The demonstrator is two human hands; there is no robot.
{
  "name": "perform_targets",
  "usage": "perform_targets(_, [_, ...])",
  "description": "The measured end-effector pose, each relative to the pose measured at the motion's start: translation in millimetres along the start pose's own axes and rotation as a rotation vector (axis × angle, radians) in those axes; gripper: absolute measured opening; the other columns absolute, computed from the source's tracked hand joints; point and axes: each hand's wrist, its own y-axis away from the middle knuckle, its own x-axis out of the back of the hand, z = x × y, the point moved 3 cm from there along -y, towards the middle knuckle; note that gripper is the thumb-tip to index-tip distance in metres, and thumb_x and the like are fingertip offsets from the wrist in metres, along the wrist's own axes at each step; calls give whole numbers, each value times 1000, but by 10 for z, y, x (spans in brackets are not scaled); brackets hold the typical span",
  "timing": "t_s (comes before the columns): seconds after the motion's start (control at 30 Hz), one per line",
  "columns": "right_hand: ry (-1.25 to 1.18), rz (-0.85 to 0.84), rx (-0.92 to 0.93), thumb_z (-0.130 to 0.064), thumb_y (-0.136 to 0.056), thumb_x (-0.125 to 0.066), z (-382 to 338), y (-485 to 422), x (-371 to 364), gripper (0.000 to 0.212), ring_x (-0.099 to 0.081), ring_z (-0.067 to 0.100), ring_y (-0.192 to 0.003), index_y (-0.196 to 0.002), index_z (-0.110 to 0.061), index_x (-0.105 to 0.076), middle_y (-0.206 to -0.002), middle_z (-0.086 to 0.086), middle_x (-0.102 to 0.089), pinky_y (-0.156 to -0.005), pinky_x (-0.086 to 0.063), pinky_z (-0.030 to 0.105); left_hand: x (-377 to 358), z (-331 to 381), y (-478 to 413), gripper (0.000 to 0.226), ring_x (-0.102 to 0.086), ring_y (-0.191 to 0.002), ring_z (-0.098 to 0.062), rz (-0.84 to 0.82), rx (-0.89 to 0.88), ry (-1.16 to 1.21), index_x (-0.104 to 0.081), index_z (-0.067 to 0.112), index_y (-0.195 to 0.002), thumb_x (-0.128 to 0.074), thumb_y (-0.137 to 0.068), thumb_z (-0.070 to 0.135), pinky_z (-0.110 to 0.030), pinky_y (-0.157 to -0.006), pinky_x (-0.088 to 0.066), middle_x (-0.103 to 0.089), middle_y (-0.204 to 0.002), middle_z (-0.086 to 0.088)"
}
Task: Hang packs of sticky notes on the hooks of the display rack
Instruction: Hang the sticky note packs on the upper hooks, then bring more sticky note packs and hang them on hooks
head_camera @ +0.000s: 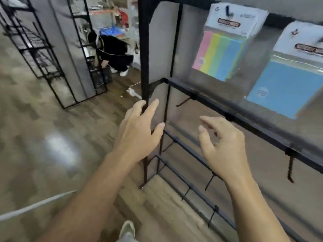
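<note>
A black display rack [216, 103] with grey back panels fills the right side. Two packs of sticky notes hang on its top row: a striped pink, yellow, green and blue pack [225, 48] and a blue pack [291, 81] at the right edge. The bar below carries bare hooks, one at the left [183, 102] and one at the right [291, 170]. My left hand [139, 133] hovers in front of the rack's black corner post with fingers spread, holding nothing. My right hand [223, 147] floats below the middle bar, fingers loosely bent and empty.
Lower bars with several bare hooks [209, 182] run down toward the wooden floor. Another black rack [57, 55] stands at the left. A person in black [113, 53] crouches by a dark crate [102, 76] behind. A white cable lies on the floor [134, 93]. My shoe [127, 229] shows at the bottom.
</note>
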Motion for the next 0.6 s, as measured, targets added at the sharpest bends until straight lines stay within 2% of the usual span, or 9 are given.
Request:
perform_targets(0.07, [-15,-154,40,-20,-94,-58,-209,-137,-347,34,-47,0,-105,-126,-9,-62,-119,5,-64,-91,-33,11,188,-354,84,62,-17,-144,-20,-3,108,-60,-24,31,-153,-50,-98,41,-37,-114,-23,-19,-159,-3])
perform_targets(0.17, [-25,-331,112,-24,-96,-57,-611,-327,-839,42,-48,7,-118,-135,-10,-54,-132,5,-59,-93,-22,5,468,-841,198,62,-14,-146,-20,-2,241,-130,-21,32,-154,-47,-98,43,-40,-115,-23,-15,-161,-3])
perform_targets(0.23, [-37,-439,167,-27,-97,-55,-903,-426,-1207,45,-45,13,-128,-140,-12,-51,-139,4,-53,-94,-19,4,632,-1210,267,63,-16,-147,-24,23,334,-158,-22,31,-154,-48,-98,43,-42,-116,-23,-17,-161,-6])
perform_targets(0.33, [-62,-587,214,-30,-98,-53,-1295,-566,-1778,50,-38,13,-135,-145,-14,-44,-147,2,-45,-97,-17,5,860,-1752,327,65,-22,-144,-27,59,434,-210,-27,28,-153,-52,-95,43,-43,-115,-27,-24,-159,-9])
perform_targets(0.47, [-54,-760,255,-36,-99,-48,-1836,-795,-2579,56,-31,19,-142,-150,-19,-33,-156,2,-33,-114,-18,24,1249,-2424,301,63,-23,-142,-27,49,552,-231,-25,25,-153,-49,-98,40,-40,-113,-25,-26,-156,-8])
perform_targets(0.53, [-36,-802,272,-38,-100,-46,-2082,-921,-2905,57,-21,18,-146,-152,-20,-29,-158,1,-28,-116,-13,26,1459,-2699,229,62,-27,-140,-26,71,573,-237,-26,24,-153,-50,-97,38,-38,-111,-27,-30,-154,-9])
perform_targets(0.6, [-32,-831,291,-39,-100,-44,-2328,-1060,-3219,58,-15,18,-148,-152,-21,-27,-159,0,-25,-115,-14,27,1680,-2993,147,61,-32,-137,-26,104,593,-266,-27,24,-152,-50,-97,37,-37,-107,-31,-34,-150,-9])
